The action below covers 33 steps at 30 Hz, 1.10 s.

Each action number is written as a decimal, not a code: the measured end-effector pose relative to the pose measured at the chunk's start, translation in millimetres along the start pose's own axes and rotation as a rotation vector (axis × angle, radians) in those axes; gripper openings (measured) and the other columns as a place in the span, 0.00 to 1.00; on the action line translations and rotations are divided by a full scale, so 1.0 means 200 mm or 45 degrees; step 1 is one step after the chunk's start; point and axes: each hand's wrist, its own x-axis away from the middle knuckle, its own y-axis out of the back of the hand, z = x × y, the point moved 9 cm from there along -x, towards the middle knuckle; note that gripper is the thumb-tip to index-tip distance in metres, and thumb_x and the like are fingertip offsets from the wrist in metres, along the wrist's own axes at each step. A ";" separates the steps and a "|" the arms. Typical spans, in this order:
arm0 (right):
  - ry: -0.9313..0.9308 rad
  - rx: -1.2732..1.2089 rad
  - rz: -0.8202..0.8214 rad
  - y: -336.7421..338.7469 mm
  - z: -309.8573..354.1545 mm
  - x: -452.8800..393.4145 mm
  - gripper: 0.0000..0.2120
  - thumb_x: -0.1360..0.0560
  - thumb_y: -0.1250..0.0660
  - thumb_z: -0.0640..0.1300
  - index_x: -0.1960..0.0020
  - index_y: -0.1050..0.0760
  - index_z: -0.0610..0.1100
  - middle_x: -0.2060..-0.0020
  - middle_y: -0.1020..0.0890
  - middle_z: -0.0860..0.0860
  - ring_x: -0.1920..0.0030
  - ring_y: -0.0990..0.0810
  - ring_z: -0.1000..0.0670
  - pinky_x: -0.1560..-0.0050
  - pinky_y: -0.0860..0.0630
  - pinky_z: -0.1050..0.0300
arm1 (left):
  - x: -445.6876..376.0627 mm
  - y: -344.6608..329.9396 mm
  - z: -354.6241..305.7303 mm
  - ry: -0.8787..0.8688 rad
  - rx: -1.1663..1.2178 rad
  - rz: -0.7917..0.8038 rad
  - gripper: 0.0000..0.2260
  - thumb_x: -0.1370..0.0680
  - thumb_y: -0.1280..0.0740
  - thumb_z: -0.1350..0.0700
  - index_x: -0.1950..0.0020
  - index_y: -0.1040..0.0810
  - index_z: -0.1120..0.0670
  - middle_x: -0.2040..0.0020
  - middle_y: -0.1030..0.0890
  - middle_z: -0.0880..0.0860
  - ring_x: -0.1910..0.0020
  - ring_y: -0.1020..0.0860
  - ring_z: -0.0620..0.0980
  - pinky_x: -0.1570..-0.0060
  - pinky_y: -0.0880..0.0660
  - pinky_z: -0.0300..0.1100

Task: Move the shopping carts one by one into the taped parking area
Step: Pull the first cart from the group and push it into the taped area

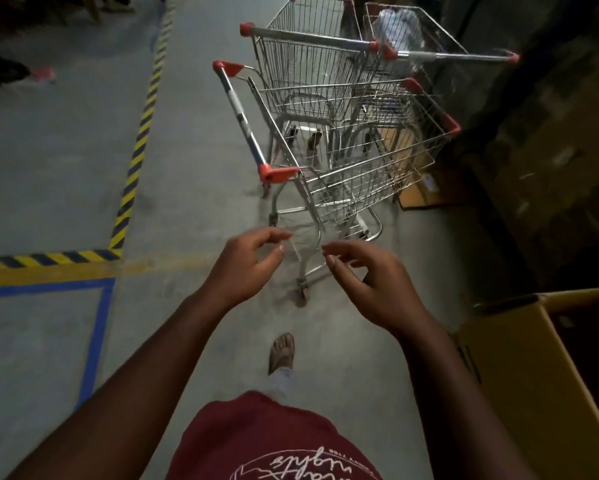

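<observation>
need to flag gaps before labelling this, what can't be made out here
- Head view: the blue tape outline runs off the left edge, so its full extent is unknown.
- The pale load in the far right cart is blurred.
- The nearest cart hides the wheels of the middle cart.
- The dark right side hides stacked boxes.

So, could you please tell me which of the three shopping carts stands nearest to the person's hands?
The nearest cart, whose handle runs away from the viewer on its left side; the other two carts stand behind it.
</observation>
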 end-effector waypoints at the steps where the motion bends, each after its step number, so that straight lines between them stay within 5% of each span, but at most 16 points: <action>1: -0.014 0.000 0.012 0.00 -0.05 -0.10 0.09 0.19 0.30 0.47 0.40 0.16 0.51 0.49 0.14 0.60 0.48 0.16 0.58 0.48 0.19 0.48 | -0.11 0.01 0.04 0.016 -0.013 -0.035 0.11 0.20 0.29 0.58 0.39 0.16 0.49 0.43 0.16 0.44 0.42 0.19 0.39 0.39 0.24 0.37; 5: -0.050 -0.003 0.056 -0.02 -0.21 -0.45 0.11 0.19 0.32 0.52 0.40 0.17 0.53 0.49 0.15 0.59 0.47 0.17 0.58 0.47 0.19 0.46 | -0.54 0.10 0.17 0.049 -0.113 -0.230 0.13 0.22 0.28 0.61 0.38 0.17 0.53 0.39 0.17 0.50 0.40 0.21 0.44 0.38 0.27 0.38; 7: -0.062 0.004 0.081 -0.01 -0.27 -0.59 0.11 0.20 0.32 0.53 0.40 0.17 0.53 0.49 0.15 0.59 0.47 0.17 0.58 0.47 0.19 0.46 | -0.74 0.12 0.28 0.126 -0.221 -0.230 0.17 0.22 0.28 0.57 0.33 0.20 0.56 0.31 0.22 0.57 0.30 0.25 0.53 0.31 0.31 0.41; 10: -0.099 -0.038 0.113 -0.01 -0.33 -0.76 0.13 0.20 0.33 0.55 0.39 0.17 0.53 0.48 0.15 0.59 0.47 0.17 0.59 0.48 0.19 0.47 | -0.91 0.06 0.46 0.404 -0.398 0.028 0.24 0.21 0.27 0.47 0.25 0.25 0.48 0.17 0.43 0.61 0.17 0.47 0.60 0.20 0.44 0.53; 13: -0.102 -0.037 0.180 -0.04 -0.38 -0.89 0.13 0.21 0.33 0.57 0.39 0.17 0.55 0.48 0.15 0.60 0.47 0.17 0.60 0.49 0.18 0.47 | -0.96 -0.01 0.51 0.433 -0.582 0.227 0.18 0.23 0.28 0.41 0.33 0.21 0.40 0.14 0.55 0.56 0.16 0.59 0.59 0.20 0.50 0.60; 23: -0.178 0.062 0.221 -0.01 -0.51 -0.94 0.16 0.24 0.36 0.61 0.43 0.17 0.56 0.53 0.14 0.60 0.52 0.16 0.59 0.51 0.18 0.49 | -0.79 -0.19 0.30 0.244 -0.638 0.015 0.09 0.22 0.27 0.47 0.46 0.18 0.50 0.15 0.48 0.56 0.16 0.54 0.63 0.24 0.41 0.62; 27: -0.174 0.013 0.203 0.09 -0.54 -0.84 0.16 0.24 0.36 0.60 0.43 0.16 0.55 0.52 0.14 0.59 0.51 0.16 0.59 0.51 0.19 0.50 | -0.60 -0.37 0.14 0.252 -0.657 0.109 0.13 0.23 0.27 0.46 0.40 0.18 0.45 0.14 0.51 0.53 0.16 0.57 0.56 0.22 0.47 0.63; 30: -0.180 -0.026 0.217 0.13 -0.62 -0.73 0.11 0.22 0.33 0.46 0.43 0.16 0.55 0.50 0.13 0.58 0.49 0.16 0.56 0.46 0.18 0.49 | -0.45 -0.54 -0.02 0.202 -0.617 0.300 0.19 0.22 0.30 0.46 0.32 0.22 0.41 0.14 0.55 0.47 0.16 0.58 0.53 0.26 0.45 0.62; 33: -0.209 -0.076 0.321 0.12 -0.69 -0.57 0.13 0.21 0.36 0.42 0.43 0.17 0.53 0.49 0.13 0.57 0.50 0.15 0.55 0.46 0.18 0.48 | -0.32 -0.69 -0.21 -0.007 -0.535 0.378 0.21 0.20 0.33 0.46 0.27 0.25 0.39 0.14 0.49 0.47 0.16 0.47 0.50 0.30 0.40 0.57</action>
